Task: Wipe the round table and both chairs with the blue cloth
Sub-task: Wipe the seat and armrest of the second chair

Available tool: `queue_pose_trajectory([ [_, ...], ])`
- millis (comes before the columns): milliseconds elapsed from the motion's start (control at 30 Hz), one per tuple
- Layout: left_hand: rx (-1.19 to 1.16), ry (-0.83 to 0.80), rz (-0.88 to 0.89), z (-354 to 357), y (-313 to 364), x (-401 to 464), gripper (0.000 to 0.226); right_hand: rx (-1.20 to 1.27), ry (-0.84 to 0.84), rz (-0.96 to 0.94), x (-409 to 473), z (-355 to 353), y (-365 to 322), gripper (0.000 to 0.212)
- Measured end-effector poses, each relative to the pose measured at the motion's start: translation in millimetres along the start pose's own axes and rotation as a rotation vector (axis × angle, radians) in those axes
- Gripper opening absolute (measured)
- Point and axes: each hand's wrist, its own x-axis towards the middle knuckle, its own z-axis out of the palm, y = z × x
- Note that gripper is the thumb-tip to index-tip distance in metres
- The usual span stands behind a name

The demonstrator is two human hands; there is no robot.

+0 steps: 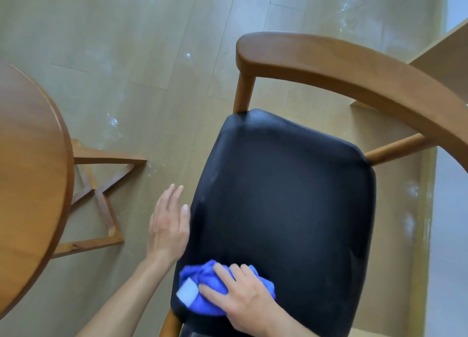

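A wooden chair (354, 65) with a curved armrest back and a black padded seat (286, 197) fills the middle and right. My right hand (243, 296) presses the bunched blue cloth (200, 298), which has a white tag, onto the seat's near left corner; its fingers curl over the cloth. My left hand (168, 225) hovers flat beside the seat's left edge, fingers straight, holding nothing. The round wooden table (30, 172) shows only as its right edge at the far left.
The table's crossed wooden base (101, 189) stands on the pale floor (152, 58) between table and chair. A light wooden piece (440, 65) of furniture sits at the upper right behind the chair. Open floor lies beyond the chair.
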Motion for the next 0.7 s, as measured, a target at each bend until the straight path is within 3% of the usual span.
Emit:
queue_pose_trajectory([
  [100,0.276,-0.117,0.276,7.8,23.9,16.2,0.059,-0.085,-0.058,-0.175,-21.6,-16.6,36.5,0.046],
  [167,0.383,-0.151,0.440,16.9,43.0,30.6,0.059,-0.120,0.004,-0.152,-27.4,-34.7,76.2,0.048],
  [300,0.551,-0.193,0.648,38.5,72.7,73.5,0.057,-0.203,0.190,0.168,-33.6,-84.9,166.0,0.048],
  [400,0.678,-0.280,0.659,53.9,84.4,97.5,0.060,-0.226,0.299,0.585,-36.4,-109.9,214.1,0.053],
  [500,0.751,-0.324,0.654,62.3,82.5,101.7,0.064,-0.064,0.482,1.069,-16.8,-104.4,213.6,0.055],
  [567,0.752,-0.337,0.659,60.0,80.8,102.3,0.064,0.000,0.554,1.227,3.9,-92.1,190.9,0.054],
  [633,0.717,-0.369,0.653,56.2,82.9,104.5,0.064,0.082,0.575,1.225,20.0,-78.1,156.2,0.056],
  [700,0.672,-0.404,0.634,51.7,87.9,108.5,0.064,0.134,0.536,1.093,29.6,-59.9,110.7,0.059],
])
